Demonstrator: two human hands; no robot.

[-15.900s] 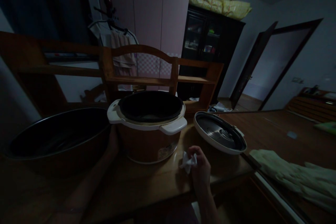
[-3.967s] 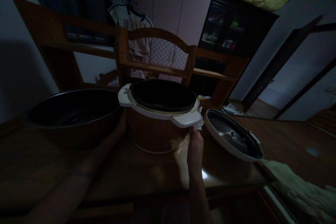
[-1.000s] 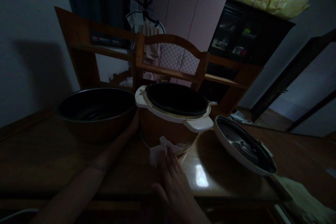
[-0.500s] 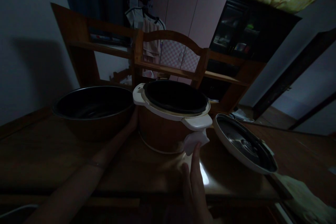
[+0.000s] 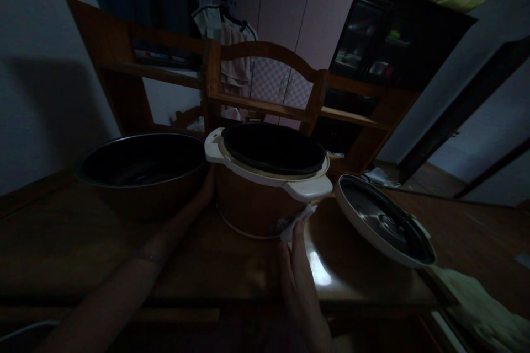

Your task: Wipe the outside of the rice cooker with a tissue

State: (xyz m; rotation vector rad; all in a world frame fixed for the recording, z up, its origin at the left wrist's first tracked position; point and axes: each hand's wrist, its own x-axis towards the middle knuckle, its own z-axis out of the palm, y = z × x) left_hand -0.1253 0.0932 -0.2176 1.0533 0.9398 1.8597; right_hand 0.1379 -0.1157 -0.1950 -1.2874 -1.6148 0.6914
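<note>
An electric cooker body (image 5: 252, 204) with a white rim and two white side handles stands on the wooden desk, its dark inner opening facing up. My right hand (image 5: 296, 259) presses a crumpled white tissue (image 5: 298, 223) against the cooker's lower right side, below the handle. My left hand (image 5: 207, 190) reaches along the cooker's left side, under the other handle; its fingers are hidden there. To the left, close to that hand, sits a wide dark inner pot (image 5: 141, 193). The cooker's lid (image 5: 385, 223) lies at the right, its metal inside facing up.
A wooden shelf frame (image 5: 265, 49) rises behind the desk (image 5: 199, 270). A pale cloth (image 5: 480, 298) lies at the lower right. Further back are a dark cabinet (image 5: 397, 44) and clothes on a rack (image 5: 232, 55). The room is dim, with a bright light patch on the desk.
My right hand has shifted a little left and the tissue now sits closer against the cooker's side. The left arm stays nearly in place; the view has moved slightly.
</note>
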